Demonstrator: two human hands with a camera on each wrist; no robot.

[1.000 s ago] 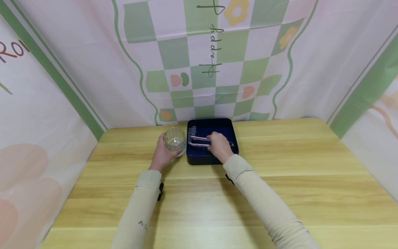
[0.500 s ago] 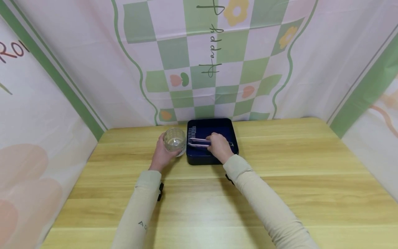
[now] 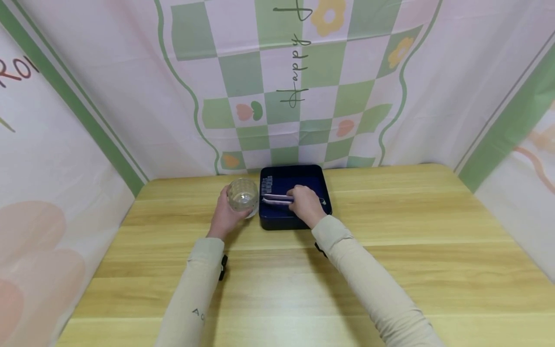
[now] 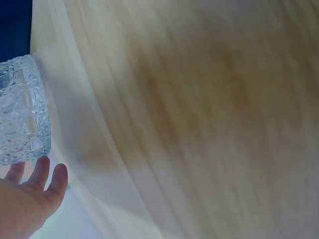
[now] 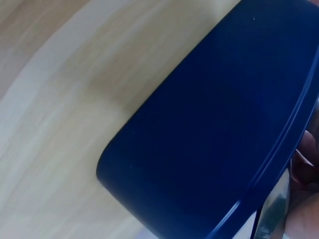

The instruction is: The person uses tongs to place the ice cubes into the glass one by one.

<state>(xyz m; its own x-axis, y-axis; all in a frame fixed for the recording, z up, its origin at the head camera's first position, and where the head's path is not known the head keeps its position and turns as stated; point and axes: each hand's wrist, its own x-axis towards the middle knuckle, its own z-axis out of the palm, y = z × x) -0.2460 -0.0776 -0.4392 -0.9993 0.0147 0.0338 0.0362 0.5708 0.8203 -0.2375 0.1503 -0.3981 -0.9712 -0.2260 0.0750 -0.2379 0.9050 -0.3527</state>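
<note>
In the head view my left hand (image 3: 225, 212) is wrapped round a clear glass (image 3: 243, 195), which stands on the table against the left side of a dark blue tray (image 3: 282, 222). The left wrist view shows the cut pattern of the glass (image 4: 22, 109) above several fingertips (image 4: 59, 174). My right hand (image 3: 306, 205) grips shiny metal tongs (image 3: 277, 202) over the tray. Their two arms point left and lie close together, tips near the tray's left wall. Several small clear pieces (image 3: 267, 184) are lined up along that wall, just beyond the tips.
The wooden table (image 3: 269, 299) runs up to a patterned curtain (image 3: 238, 77) at the back, with the tray close to it. More curtain hangs on both sides. In the right wrist view the tray's tall outer wall (image 5: 199, 124) fills the middle.
The arms of the tongs have come closer together, the far arm moving toward the near one. The left hand and the glass have stayed in place.
</note>
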